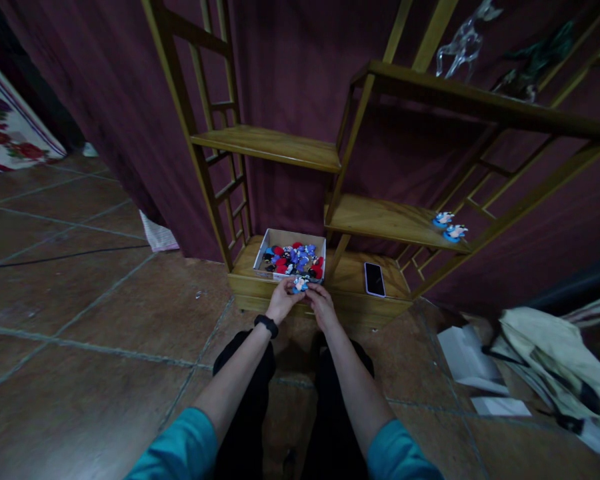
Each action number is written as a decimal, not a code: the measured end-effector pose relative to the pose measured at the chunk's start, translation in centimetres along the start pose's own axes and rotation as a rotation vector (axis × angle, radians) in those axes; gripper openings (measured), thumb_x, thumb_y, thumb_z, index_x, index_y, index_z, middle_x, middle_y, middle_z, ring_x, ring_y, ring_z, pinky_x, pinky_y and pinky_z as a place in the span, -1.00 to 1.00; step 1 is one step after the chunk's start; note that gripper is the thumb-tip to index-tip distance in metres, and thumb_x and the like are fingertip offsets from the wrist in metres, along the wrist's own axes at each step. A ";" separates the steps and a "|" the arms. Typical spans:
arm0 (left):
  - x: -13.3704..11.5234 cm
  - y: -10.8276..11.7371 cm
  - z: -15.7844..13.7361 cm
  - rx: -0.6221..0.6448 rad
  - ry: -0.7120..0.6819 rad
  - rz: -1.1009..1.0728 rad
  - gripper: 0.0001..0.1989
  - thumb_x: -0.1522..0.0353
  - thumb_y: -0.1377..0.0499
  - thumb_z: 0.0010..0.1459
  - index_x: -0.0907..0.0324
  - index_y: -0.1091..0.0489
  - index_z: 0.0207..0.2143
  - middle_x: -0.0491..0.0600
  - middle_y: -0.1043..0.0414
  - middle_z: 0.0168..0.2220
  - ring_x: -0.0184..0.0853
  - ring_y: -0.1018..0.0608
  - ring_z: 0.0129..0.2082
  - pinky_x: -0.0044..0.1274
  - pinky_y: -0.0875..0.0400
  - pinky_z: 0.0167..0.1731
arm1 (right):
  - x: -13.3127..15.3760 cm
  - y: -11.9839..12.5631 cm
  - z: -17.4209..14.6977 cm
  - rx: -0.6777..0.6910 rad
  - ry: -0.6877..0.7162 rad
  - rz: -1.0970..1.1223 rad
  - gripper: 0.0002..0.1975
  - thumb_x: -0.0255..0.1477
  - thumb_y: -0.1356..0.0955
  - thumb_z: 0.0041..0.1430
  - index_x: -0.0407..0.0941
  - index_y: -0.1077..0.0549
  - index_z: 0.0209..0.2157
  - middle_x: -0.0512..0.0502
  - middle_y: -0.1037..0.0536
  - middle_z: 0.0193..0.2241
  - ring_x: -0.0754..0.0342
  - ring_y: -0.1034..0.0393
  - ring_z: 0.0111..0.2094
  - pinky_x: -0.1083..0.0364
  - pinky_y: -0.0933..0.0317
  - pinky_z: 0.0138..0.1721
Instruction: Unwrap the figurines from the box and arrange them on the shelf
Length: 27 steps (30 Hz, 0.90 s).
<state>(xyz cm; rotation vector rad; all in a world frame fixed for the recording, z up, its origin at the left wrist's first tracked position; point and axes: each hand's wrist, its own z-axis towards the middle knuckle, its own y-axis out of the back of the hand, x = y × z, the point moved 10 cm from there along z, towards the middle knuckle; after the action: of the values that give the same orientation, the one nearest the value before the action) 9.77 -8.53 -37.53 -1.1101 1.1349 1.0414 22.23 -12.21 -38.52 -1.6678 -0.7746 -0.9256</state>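
Note:
A small blue-and-white figurine (300, 285) is held between my two hands, in front of the shelf's low base. My left hand (282, 300) pinches it from the left, and my right hand (321, 303) has its fingers closed on its right side. Just behind the hands stands an open white box (261, 263) holding several small red, black, blue and purple figurines. Two similar blue-and-white figurines, one (443, 219) behind the other (455, 233), stand at the right end of the middle shelf (380, 217).
A phone (375, 279) lies on the shelf base, right of the box. Higher up are a wooden shelf (270, 145) and a clear glass animal (463, 43). A white carton (467, 357) and a pale cloth bag (550, 350) lie on the floor at right.

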 end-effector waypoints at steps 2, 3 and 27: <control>0.0 0.2 0.0 -0.019 -0.006 0.018 -0.45 0.42 -0.33 -0.29 0.23 -0.30 -0.15 -0.07 -0.39 -0.34 -0.40 -0.44 -0.36 -0.51 -0.34 -0.27 | 0.0 0.0 -0.1 -0.004 -0.007 -0.002 -0.73 -0.34 -0.45 -0.28 -0.09 -0.48 -0.42 -0.01 -0.54 -0.43 0.04 -0.41 -0.38 0.04 -0.31 -0.31; 0.0 0.3 0.0 -0.026 -0.008 0.028 -0.45 0.41 -0.34 -0.29 0.23 -0.31 -0.15 -0.07 -0.39 -0.34 -0.39 -0.44 -0.36 -0.51 -0.33 -0.27 | 0.0 0.0 -0.1 -0.007 -0.010 -0.006 -0.73 -0.34 -0.45 -0.27 -0.09 -0.49 -0.41 -0.01 -0.54 -0.43 0.05 -0.41 -0.38 0.04 -0.31 -0.31; -0.3 -1.2 -0.6 0.071 0.024 0.007 -0.49 0.36 -0.31 -0.22 0.24 -0.37 -0.12 -0.04 -0.48 -0.34 -0.39 -0.47 -0.43 -0.46 -0.38 -0.27 | -0.3 1.4 0.5 -0.101 0.019 0.048 -0.72 -0.34 -0.46 -0.29 -0.10 -0.45 -0.43 -0.01 -0.55 -0.43 0.06 -0.41 -0.38 0.08 -0.29 -0.34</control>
<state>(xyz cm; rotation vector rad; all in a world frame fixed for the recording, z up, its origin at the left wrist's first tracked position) 10.82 -9.29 -37.10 -1.0651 1.1866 0.9879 23.36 -12.09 -39.50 -1.7552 -0.6817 -0.9592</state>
